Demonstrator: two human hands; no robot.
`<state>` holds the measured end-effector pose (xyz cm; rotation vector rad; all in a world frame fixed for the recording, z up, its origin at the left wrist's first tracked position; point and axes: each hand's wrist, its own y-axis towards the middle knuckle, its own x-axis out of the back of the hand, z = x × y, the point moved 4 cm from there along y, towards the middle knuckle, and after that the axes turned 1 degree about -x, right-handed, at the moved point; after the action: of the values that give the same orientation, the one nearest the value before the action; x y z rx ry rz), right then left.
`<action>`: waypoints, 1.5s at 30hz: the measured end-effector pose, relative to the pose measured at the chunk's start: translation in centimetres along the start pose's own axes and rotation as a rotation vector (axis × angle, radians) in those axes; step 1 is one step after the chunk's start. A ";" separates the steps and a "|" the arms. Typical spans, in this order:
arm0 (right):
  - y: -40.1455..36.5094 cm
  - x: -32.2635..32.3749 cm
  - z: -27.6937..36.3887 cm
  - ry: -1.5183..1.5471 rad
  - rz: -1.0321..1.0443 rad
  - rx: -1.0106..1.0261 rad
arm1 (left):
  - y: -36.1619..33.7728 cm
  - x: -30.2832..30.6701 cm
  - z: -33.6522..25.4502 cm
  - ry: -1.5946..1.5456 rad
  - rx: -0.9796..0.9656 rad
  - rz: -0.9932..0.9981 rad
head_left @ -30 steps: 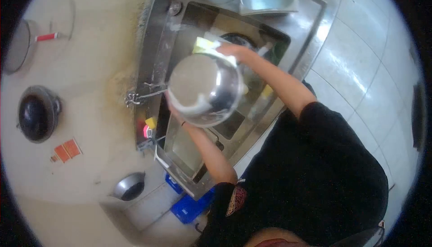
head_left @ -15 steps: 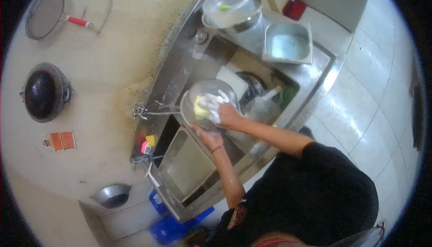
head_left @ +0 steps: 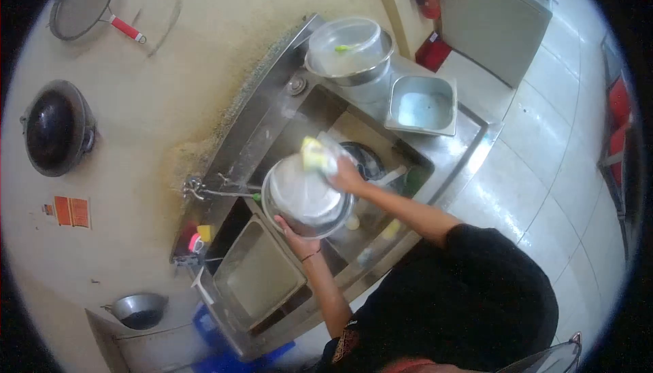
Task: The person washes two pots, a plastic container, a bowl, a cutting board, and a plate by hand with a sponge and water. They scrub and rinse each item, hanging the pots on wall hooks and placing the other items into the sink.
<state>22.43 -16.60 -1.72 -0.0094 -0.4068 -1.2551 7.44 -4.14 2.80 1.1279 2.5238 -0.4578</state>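
Observation:
A round steel bowl (head_left: 306, 193), streaked with white suds, is tilted over the sink (head_left: 320, 111). My left hand (head_left: 298, 238) grips its lower rim, thumb up along the edge. Above the bowl's far side, my right hand (head_left: 345, 174) is closed around a foamy yellow sponge (head_left: 313, 154), slightly blurred by motion. A thin faucet spout (head_left: 231, 195) reaches toward the bowl's left edge. Behind my right hand, a dark round pan (head_left: 364, 159) lies partly hidden in the basin among other dishes.
A rectangular steel pan (head_left: 423, 104) and a steel basin (head_left: 350, 74) holding a clear plastic bowl stand on the far counter. A second basin (head_left: 262, 271) lies at the lower left. A strainer (head_left: 83, 2) and a wok (head_left: 54, 128) hang on the wall.
My right hand has lifted the sponge from the bowl's middle to its far edge. The bowl has turned in my left hand and shows a broad pale round face. The view has shifted.

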 end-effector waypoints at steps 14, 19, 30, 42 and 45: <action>-0.4 6.2 5.7 0.387 -0.122 0.173 | 11.3 -3.3 0.1 1.038 -0.334 0.504; -2.4 17.9 4.5 -0.562 -0.177 -0.007 | 7.7 -11.5 -6.3 1.065 -0.186 0.676; -2.4 23.7 -3.9 -0.990 0.153 -0.002 | 8.2 -17.3 -2.2 1.577 -0.472 0.818; -1.3 24.9 -1.0 -0.707 0.244 -0.027 | 23.6 -6.7 3.2 1.913 -0.809 0.233; -0.7 25.1 -3.5 -0.468 0.258 -0.241 | 24.6 -5.1 3.3 1.873 -0.803 0.150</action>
<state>29.06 -40.70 2.46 -0.5532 -0.6321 -1.0324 29.90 6.72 -1.73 1.5373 2.8921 2.4731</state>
